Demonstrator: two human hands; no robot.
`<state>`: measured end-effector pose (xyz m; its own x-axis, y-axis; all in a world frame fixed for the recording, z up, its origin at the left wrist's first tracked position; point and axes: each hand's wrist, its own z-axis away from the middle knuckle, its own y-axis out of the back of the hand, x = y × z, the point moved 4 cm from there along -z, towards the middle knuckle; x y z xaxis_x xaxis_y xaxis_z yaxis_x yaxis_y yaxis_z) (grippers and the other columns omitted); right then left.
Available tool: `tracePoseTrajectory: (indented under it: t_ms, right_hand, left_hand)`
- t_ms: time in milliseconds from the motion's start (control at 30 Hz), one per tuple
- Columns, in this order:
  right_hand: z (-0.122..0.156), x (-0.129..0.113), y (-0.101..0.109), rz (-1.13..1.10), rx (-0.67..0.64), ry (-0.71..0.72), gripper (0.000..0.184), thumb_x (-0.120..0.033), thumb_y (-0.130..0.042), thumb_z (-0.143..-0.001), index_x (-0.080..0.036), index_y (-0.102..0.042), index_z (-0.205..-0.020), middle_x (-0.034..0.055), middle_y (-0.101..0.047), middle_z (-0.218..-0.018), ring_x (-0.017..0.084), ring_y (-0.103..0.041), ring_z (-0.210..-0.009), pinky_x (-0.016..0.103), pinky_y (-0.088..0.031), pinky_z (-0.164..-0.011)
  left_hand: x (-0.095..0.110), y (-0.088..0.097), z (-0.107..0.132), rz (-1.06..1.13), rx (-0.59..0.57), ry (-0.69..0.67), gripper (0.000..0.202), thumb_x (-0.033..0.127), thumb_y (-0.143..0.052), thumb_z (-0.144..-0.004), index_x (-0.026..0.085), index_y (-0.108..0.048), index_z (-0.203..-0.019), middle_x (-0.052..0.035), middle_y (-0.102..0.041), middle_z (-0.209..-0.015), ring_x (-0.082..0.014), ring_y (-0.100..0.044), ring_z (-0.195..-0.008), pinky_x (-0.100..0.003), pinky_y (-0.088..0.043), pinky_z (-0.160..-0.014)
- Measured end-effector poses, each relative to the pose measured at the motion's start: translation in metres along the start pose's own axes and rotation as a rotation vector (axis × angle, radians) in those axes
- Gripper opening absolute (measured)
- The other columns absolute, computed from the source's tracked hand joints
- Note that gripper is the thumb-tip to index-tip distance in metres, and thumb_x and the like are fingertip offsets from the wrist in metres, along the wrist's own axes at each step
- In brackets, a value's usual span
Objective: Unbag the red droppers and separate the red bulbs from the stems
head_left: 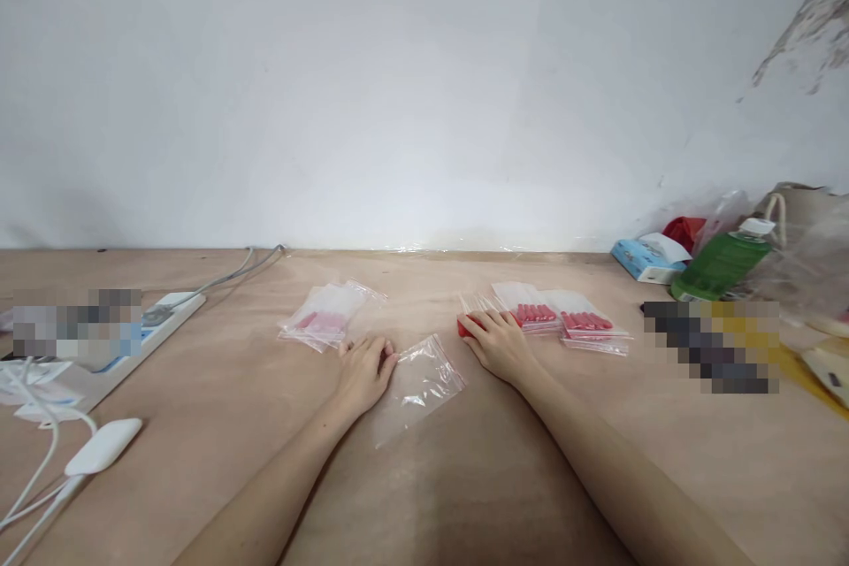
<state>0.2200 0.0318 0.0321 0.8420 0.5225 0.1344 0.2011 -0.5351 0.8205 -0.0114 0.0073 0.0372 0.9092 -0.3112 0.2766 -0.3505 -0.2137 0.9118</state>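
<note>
A clear zip-lock bag [421, 380] lies flat on the table between my hands. My left hand [366, 371] rests at the bag's left corner with its fingers curled, thumb and forefinger closed on the edge. Thin pale sticks with red ends [468, 324] lie in a small bundle under my right hand [496, 343], whose fingers are bent over the red ends and partly hide them. Just right of that hand are filled bags with red-ended pieces [536, 313] and a second stack of filled bags [586, 320]. Left of centre lies a pile of flat zip-lock bags [322, 318].
On the left are a white power strip [142, 349], a white plug adapter [104, 447] and cables. At the right stand a blue tissue pack [646, 261], a green bottle [722, 263] and plastic bags [813, 256]. A white wall [398, 106] bounds the table's far edge.
</note>
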Motion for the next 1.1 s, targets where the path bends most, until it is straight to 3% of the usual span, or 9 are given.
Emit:
tracePoseTrajectory:
  t_ms: [100,200,300,433,633,700,867,967,1100]
  right_hand:
    - [0.001,-0.001,-0.001,-0.013,-0.002,-0.033,0.026,-0.026,-0.046,-0.086,-0.020,-0.054,-0.109,0.0078,-0.059,-0.102,0.020,-0.049,-0.092,0.034,-0.032,-0.078]
    - [0.001,-0.001,-0.003,-0.025,0.022,-0.045,0.022,-0.024,-0.046,-0.086,-0.020,-0.056,-0.105,0.0072,-0.059,-0.103,0.020,-0.049,-0.093,0.033,-0.031,-0.079]
    - [0.002,-0.001,0.000,-0.028,0.084,-0.045,0.020,-0.025,-0.048,-0.084,-0.021,-0.058,-0.102,0.0076,-0.058,-0.104,0.020,-0.048,-0.095,0.036,-0.030,-0.083]
    - [0.003,-0.003,0.008,-0.052,0.192,-0.024,0.019,-0.025,-0.049,-0.084,-0.022,-0.059,-0.099,0.0075,-0.058,-0.103,0.020,-0.049,-0.094,0.038,-0.029,-0.085]
    - [0.011,-0.012,0.016,-0.073,0.311,-0.047,0.016,-0.023,-0.050,-0.083,-0.022,-0.061,-0.093,0.0077,-0.058,-0.103,0.020,-0.050,-0.096,0.040,-0.029,-0.089]
    - [0.016,-0.017,0.017,-0.085,0.296,0.005,0.015,-0.021,-0.050,-0.082,-0.023,-0.062,-0.091,0.0071,-0.057,-0.102,0.019,-0.050,-0.096,0.040,-0.029,-0.090]
    - [0.028,-0.020,0.024,-0.110,0.296,0.026,0.014,-0.019,-0.050,-0.081,-0.021,-0.062,-0.087,0.0077,-0.057,-0.103,0.019,-0.051,-0.094,0.038,-0.032,-0.089]
    - [0.030,-0.018,0.027,-0.122,0.322,-0.019,0.014,-0.018,-0.050,-0.081,-0.021,-0.062,-0.088,0.0085,-0.057,-0.101,0.019,-0.051,-0.095,0.038,-0.033,-0.087]
    - [0.028,-0.016,0.024,-0.143,0.307,-0.024,0.016,-0.018,-0.049,-0.081,-0.021,-0.062,-0.089,0.0088,-0.056,-0.101,0.019,-0.052,-0.094,0.037,-0.034,-0.085]
  left_hand:
    - [-0.002,0.002,0.001,0.001,-0.005,-0.017,0.011,0.025,-0.043,-0.085,0.020,-0.052,-0.087,-0.0011,-0.063,-0.085,-0.0189,-0.056,-0.081,-0.035,-0.028,-0.077]
    - [-0.002,0.004,0.004,0.028,-0.002,-0.007,0.018,0.033,-0.042,-0.086,0.021,-0.054,-0.092,-0.0023,-0.062,-0.092,-0.0203,-0.055,-0.089,-0.036,-0.029,-0.079]
    - [0.002,0.002,0.007,0.045,-0.060,0.021,0.022,0.042,-0.049,-0.081,0.021,-0.056,-0.082,-0.0027,-0.061,-0.088,-0.0217,-0.054,-0.089,-0.036,-0.031,-0.079]
    - [0.000,0.003,0.004,0.058,-0.093,0.058,0.021,0.036,-0.043,-0.083,0.020,-0.054,-0.074,-0.0022,-0.061,-0.081,-0.0203,-0.056,-0.084,-0.034,-0.033,-0.076]
    - [-0.050,0.034,-0.031,-0.194,0.182,0.404,0.022,0.035,-0.037,-0.085,0.019,-0.051,-0.089,-0.0048,-0.065,-0.074,-0.0247,-0.059,-0.080,-0.041,-0.031,-0.082]
    - [-0.069,0.040,-0.043,-0.268,0.181,0.499,0.022,0.034,-0.039,-0.082,0.018,-0.052,-0.090,-0.0079,-0.065,-0.078,-0.0273,-0.059,-0.083,-0.042,-0.031,-0.081]
    - [-0.100,0.045,-0.054,-0.403,0.201,0.599,0.035,0.041,-0.051,-0.071,0.013,-0.054,-0.092,-0.0208,-0.055,-0.107,-0.0372,-0.048,-0.102,-0.044,-0.033,-0.080]
    - [-0.108,0.045,-0.054,-0.350,0.132,0.611,0.041,0.045,-0.052,-0.070,0.012,-0.053,-0.095,-0.0205,-0.055,-0.105,-0.0375,-0.050,-0.100,-0.046,-0.034,-0.082]
    - [-0.100,0.042,-0.057,-0.315,0.096,0.509,0.030,0.036,-0.048,-0.074,0.015,-0.052,-0.096,-0.0167,-0.057,-0.100,-0.0341,-0.053,-0.097,-0.042,-0.038,-0.080]
